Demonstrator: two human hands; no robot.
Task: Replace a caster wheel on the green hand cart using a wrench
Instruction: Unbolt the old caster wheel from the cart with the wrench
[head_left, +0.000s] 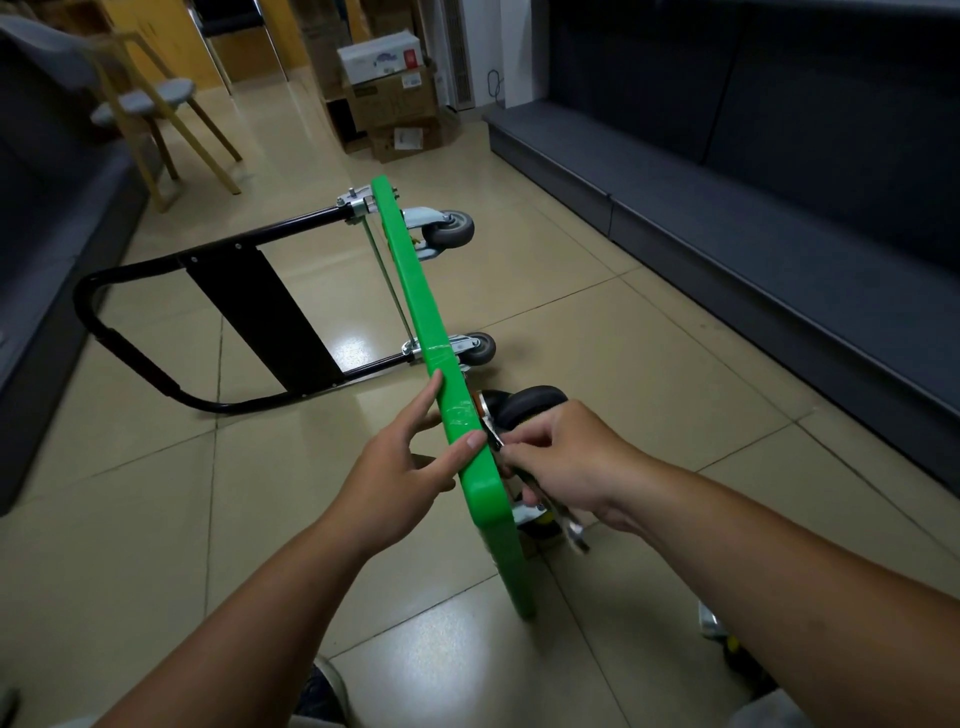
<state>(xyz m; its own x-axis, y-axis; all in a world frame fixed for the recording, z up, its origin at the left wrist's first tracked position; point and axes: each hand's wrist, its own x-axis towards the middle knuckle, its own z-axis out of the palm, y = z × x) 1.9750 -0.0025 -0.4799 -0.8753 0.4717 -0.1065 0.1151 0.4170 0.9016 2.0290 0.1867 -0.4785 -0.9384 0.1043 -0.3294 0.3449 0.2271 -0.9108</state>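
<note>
Caster wheel (532, 408), black and larger than its neighbours, sits just beyond the right hand (563, 457), on the underside of the green hand cart (447, 387), which we see standing on its long edge on the tiled floor (649, 332). We steady the deck with the left hand (400, 470), its fingers spread wide, the thumb laid over the green rim and the forefinger stretched along the near face, gripping nothing. The right hand is closed on the wrench (571, 527), whose shiny tail projects below the wrist, while its head reaches up toward the caster's mounting plate; whether it is seated on a nut we cannot tell, since the deck edge hides the joint. Two smaller grey casters (454, 228) lie farther from both hands along the same face, and the black folding handle (156, 322) rests on the floor beyond the left hand. We judge the deck rigid plastic, light but apt to tip when balanced edgewise, so the best hold is the upper rim close to the fastener. The caster is likely compact, dense and free to swivel; it is better gripped by its metal fork or plate than by the rolling tyre, which would turn under the fingers.
</note>
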